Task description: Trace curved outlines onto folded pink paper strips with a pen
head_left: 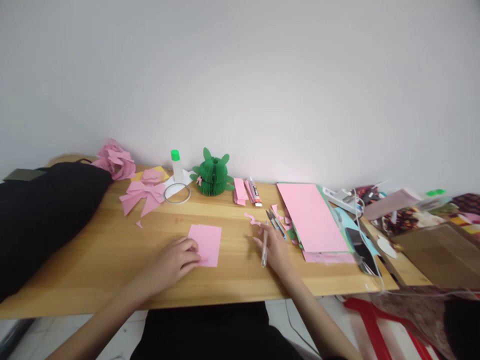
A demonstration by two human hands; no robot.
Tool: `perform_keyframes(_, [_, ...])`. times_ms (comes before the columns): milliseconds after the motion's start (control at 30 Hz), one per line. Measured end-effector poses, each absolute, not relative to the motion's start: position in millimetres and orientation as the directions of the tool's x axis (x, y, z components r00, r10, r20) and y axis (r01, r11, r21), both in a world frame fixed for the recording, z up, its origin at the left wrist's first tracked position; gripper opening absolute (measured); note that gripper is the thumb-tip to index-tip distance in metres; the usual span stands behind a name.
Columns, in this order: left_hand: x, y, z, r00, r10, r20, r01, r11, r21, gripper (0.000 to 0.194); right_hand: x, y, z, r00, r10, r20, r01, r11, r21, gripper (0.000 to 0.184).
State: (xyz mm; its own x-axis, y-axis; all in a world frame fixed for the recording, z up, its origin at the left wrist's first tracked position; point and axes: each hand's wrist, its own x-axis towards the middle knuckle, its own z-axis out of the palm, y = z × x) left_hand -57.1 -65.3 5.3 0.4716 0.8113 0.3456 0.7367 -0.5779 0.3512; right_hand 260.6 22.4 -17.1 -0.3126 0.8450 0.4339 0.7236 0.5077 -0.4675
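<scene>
A pink sheet of paper [209,242] lies flat on the wooden table in front of me. My left hand [183,256] rests over its left edge with curled fingers, gripping the paper. To the right, my right hand [276,250] is closed around a clear pen [264,250], held clear of the sheet. Blue-handled thread snips [276,223] and pink scraps [287,220] lie just beyond that hand. A curly pink paper strip [252,218] is near my right fingertips.
Behind the sheet stand a green paper honeycomb figure [213,176], a glue bottle [176,167], a ring [177,194], a pink bow [143,194] and a glue tube [255,192]. Stacked pink sheets [313,217], a phone [361,250] and a power strip [342,201] occupy the right; a black bag [48,215], the left.
</scene>
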Motion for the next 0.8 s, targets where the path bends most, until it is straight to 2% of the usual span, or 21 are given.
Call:
perform_keyframes(100, [-60,-55,13,0.391,0.818,0.422,0.691,-0.564,0.453,0.033,249,17,-7,-0.259,0.863,0.434,0.673,0.483,-0.56,0.028])
perform_keyframes(133, [-59,-51,17,0.346,0.807,0.478,0.696,-0.563,0.445,0.034,240,15,-3,-0.233,0.877,0.421,0.635,0.465,-0.617,0.031])
perform_keyframes(167, [-58,-47,22,0.314,0.784,0.535,0.714,-0.567,0.411,0.033,230,15,2,-0.201,0.922,0.331,0.521,0.387,-0.761,0.03])
perform_keyframes(200, [-57,-42,28,0.303,0.76,0.576,0.729,-0.573,0.373,0.033,219,14,7,-0.221,0.932,0.286,0.472,0.359,-0.805,0.032])
perform_keyframes(233, [-54,-38,33,0.321,0.704,0.634,0.759,-0.591,0.272,0.034,206,14,12,-0.253,0.938,0.237,0.425,0.328,-0.843,0.033])
perform_keyframes(300, [-46,-31,44,0.38,0.666,0.642,0.756,-0.623,0.199,0.033,180,15,21,-0.339,0.939,0.05,0.227,0.133,-0.965,0.031])
perform_keyframes(367, [-35,-26,50,0.449,0.65,0.613,0.739,-0.656,0.155,0.032,159,18,27,-0.371,0.927,-0.057,0.15,-0.001,-0.989,0.029])
perform_keyframes(433, [-24,-24,52,0.512,0.614,0.601,0.717,-0.691,0.094,0.027,146,23,30,-0.338,0.939,-0.058,0.12,-0.018,-0.993,0.028])
perform_keyframes(500, [-17,-23,51,0.526,0.596,0.607,0.701,-0.707,0.087,0.023,143,27,32,-0.324,0.944,-0.066,0.104,-0.033,-0.994,0.028])
perform_keyframes(600, [-20,-22,53,0.416,0.685,0.599,0.689,-0.667,0.284,0.016,151,29,37,-0.263,0.965,0.011,0.098,0.038,-0.994,0.023])
perform_keyframes(633, [-23,-20,55,0.339,0.727,0.597,0.693,-0.622,0.364,0.016,155,29,40,-0.247,0.968,0.05,0.107,0.079,-0.991,0.021])
perform_keyframes(667, [-26,-18,58,0.186,0.802,0.567,0.671,-0.525,0.524,0.014,159,28,44,-0.24,0.967,0.088,0.115,0.119,-0.986,0.02])
perform_keyframes(700, [-30,-15,61,0.107,0.838,0.534,0.654,-0.464,0.597,0.015,163,28,47,-0.241,0.963,0.12,0.117,0.152,-0.981,0.02])
perform_keyframes(800, [-35,-3,76,0.028,0.909,0.416,0.568,-0.357,0.741,0.025,168,26,61,-0.237,0.95,0.206,0.105,0.236,-0.966,0.018])
